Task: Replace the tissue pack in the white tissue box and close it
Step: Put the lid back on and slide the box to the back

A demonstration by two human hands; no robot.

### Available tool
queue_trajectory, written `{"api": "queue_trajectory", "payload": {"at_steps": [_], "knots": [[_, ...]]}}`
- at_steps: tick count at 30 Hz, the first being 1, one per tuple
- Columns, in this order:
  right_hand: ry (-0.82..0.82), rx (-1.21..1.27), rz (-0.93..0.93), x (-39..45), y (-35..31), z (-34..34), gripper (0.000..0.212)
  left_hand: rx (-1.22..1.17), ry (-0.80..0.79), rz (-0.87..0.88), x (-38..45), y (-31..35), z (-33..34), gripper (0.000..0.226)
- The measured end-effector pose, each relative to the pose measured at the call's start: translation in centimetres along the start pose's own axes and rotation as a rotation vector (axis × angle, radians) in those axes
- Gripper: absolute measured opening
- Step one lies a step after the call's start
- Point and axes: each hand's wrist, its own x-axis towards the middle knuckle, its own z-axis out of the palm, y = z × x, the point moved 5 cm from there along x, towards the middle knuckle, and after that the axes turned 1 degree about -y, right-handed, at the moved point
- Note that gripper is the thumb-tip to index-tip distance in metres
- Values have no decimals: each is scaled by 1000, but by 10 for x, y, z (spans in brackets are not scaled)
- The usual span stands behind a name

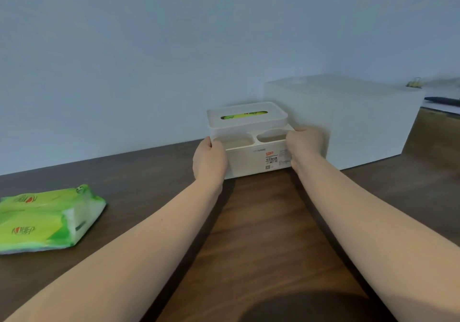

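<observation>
2 hands clasp the box [256, 158] at its ends: left hand [210, 158], right hand [305, 147]. It sits by the wall, lid [246, 117] on, green showing through the slot. 1 pack [47, 218] lies well left on the table [261, 222]. Likely swapped and closed; only letting go seems left.

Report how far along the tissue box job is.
Done, by the look of it: the lid sits on the white tissue box, and green packaging shows through its slot. In hand: the left hand and right hand grip the box's two ends on the table. Unclear: whether that pack is the new one, since another green tissue pack lies apart to the left.
</observation>
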Motion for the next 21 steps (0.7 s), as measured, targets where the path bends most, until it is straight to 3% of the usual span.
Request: {"api": "queue_trajectory", "payload": {"at_steps": [11,17,21], "knots": [[188,-274,-191,33,-9,18,45,68,-1,139,8,6,22,39],[79,-338,-221,29,-5,23,26,109,-111,162,-3,1,16,40],[47,-382,-283,7,-19,11,35,104,-121,77,-7,-6,7,55]]}}
